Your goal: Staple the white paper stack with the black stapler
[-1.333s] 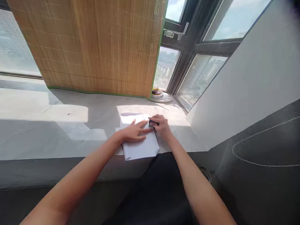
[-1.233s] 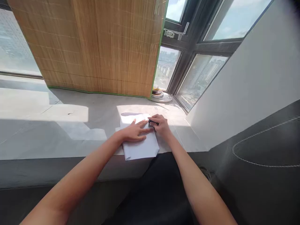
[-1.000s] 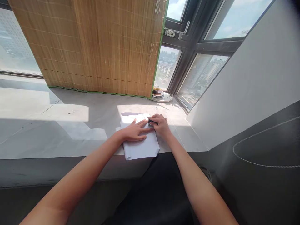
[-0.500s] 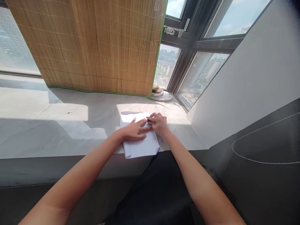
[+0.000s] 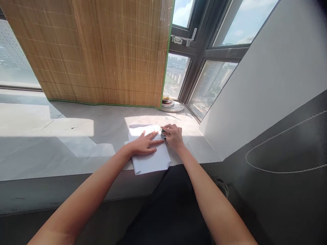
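Note:
A white sheet of paper (image 5: pixel 150 162), which looks folded or layered, lies on the pale window ledge, its near edge reaching the ledge's front. My left hand (image 5: pixel 144 144) rests flat on it with the fingers spread, pressing it down. At the paper's right edge my right hand (image 5: pixel 174 136) is closed around a small black-and-silver tool (image 5: pixel 162 133). Fingers cover most of this tool, so its exact kind is hidden. The left fingertips lie close beside it.
A bamboo blind (image 5: pixel 102 51) with green edging hangs down at the back. Behind its lower right corner, stacked plates (image 5: pixel 172 106) stand near the window frame (image 5: pixel 196 51). On the right are a white wall (image 5: pixel 270 68) and a hanging bead chain (image 5: pixel 255 170). The ledge (image 5: pixel 76 163) drops off in front.
The view has shifted slightly. More of the tool's silver part shows at my right fingertips, and the left fingers sit slightly farther from it. Both hands stay on the paper.

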The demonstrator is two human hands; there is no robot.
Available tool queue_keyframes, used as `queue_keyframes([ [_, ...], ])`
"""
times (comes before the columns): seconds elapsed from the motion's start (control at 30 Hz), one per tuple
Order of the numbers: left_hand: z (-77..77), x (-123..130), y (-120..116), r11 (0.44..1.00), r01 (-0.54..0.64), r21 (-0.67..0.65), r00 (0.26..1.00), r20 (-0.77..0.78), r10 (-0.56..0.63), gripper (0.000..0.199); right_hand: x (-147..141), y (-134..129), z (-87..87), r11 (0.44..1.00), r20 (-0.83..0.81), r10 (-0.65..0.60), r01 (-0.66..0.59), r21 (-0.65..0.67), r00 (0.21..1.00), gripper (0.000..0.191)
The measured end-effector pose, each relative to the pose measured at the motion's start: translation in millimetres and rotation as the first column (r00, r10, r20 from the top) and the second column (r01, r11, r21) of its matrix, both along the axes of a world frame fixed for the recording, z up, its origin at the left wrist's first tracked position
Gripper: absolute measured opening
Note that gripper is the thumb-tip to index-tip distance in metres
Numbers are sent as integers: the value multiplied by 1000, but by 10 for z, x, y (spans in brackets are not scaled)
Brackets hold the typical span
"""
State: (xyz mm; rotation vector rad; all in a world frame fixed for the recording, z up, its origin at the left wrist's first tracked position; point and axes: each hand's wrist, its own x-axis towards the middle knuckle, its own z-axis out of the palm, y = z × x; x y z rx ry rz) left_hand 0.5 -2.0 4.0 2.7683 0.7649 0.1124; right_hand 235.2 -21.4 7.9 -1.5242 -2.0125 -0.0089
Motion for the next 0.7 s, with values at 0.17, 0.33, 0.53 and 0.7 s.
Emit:
queue_keyframes([
  [0.17, 6, -14, 1, 1000, 0, 3, 1000, -15, 0, 61, 125, 1, 1, 989, -57, -145, 146, 13, 988, 34],
  [0.33, 6, -6, 12, 1000, 0, 0, 1000, -23, 0, 72, 174, -29, 11, 987, -63, -153, 150, -51, 986, 46],
  [0.53, 20, -7, -1, 1000, -15, 2, 999, -44, 15, 76, 242, -42, -28, 981, -29, -158, 153, -117, 987, 60],
  [0.7, 70, -54, 47, 979, -185, -85, 924, 326, 202, 68, 117, -69, 132, 959, -167, -264, 277, 58, 950, 48],
])
